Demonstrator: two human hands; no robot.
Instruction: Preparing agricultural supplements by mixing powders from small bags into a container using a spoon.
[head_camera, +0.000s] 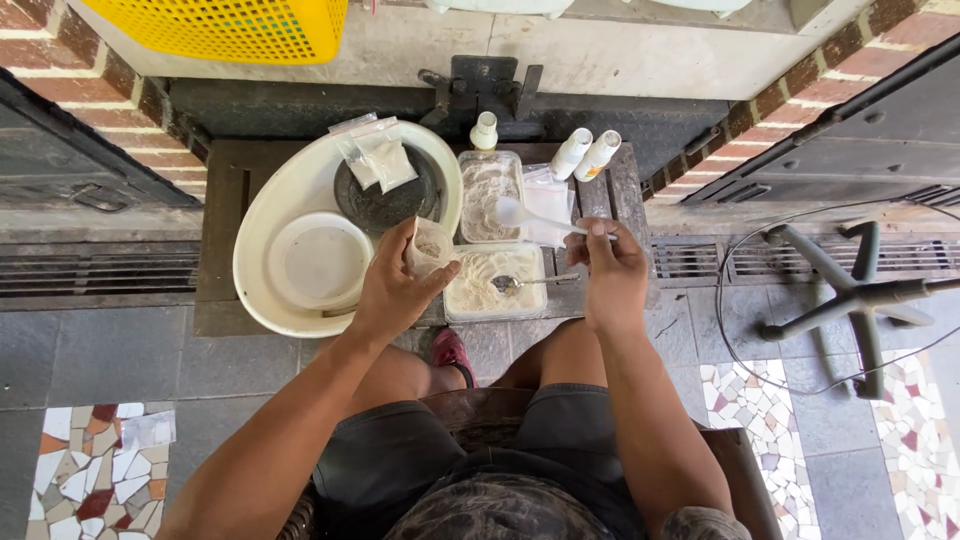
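The left hand (392, 290) grips a small bag (430, 247), mouth up. The right hand (612, 270) pinches a white spoon (530, 218); its bowl points left, toward the bag, above the powder tubs (492, 282)

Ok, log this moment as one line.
left hand: holds small clear bag | right hand: holds white plastic spoon | below: two tubs of white powder
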